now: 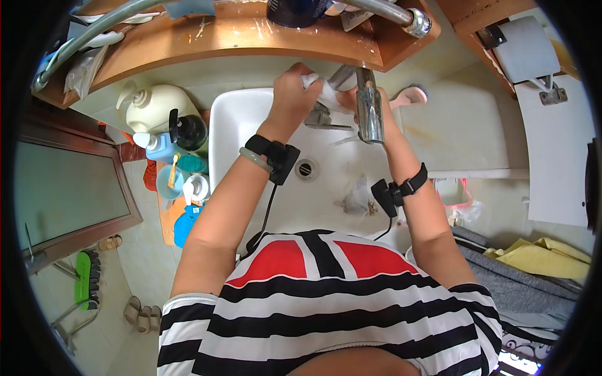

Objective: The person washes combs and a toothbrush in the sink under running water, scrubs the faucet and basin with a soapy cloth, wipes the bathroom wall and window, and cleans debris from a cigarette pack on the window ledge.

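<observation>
On my feed, the left hand (295,97) is closed around part of a crumpled white cloth (329,97), above the back of the sink (241,128) near the faucet (320,118). The right hand (347,99) touches the cloth's other side; a chrome fitting (370,116) partly hides it, so I can't tell how far it is closed.

White rectangular ceramic basin (282,203) beneath fingers (311,94), round metal drain (305,170) bodyward in it, curved brown wooden shelf (219,37) beyond, rounded cream plastic bottle (160,111) left.
</observation>
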{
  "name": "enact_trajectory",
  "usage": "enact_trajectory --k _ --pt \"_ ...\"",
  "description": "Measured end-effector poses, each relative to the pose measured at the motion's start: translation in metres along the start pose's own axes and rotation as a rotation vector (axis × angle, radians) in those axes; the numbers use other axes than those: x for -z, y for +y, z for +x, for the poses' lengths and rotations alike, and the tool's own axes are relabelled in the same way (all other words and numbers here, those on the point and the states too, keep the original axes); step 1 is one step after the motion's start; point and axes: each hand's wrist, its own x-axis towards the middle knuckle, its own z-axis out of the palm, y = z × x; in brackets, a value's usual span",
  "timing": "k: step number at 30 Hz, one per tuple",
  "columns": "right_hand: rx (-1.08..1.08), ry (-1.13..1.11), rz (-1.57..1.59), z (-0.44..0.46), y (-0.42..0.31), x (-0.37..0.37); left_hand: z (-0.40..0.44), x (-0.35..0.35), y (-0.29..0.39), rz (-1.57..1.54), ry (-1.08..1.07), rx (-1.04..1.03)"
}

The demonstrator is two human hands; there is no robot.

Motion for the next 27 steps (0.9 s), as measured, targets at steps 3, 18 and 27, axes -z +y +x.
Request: enact_trajectory --k 3,18,27 --pt "-0.064 -0.026 0.107 -0.002 0.002 0.006 -0.005 0.004 0.006 0.054 -0.035 -0.002" --pt "-0.196 -0.077 0.020 0.008 0.024 -0.006 -0.017 0.012 -0.011 0.116 -0.089 0.152" --pt "-0.147 -0.064 -0.091 0.002 0.052 -0.003 -0.022 0.001 -0.008 0.092 -0.114 0.167"
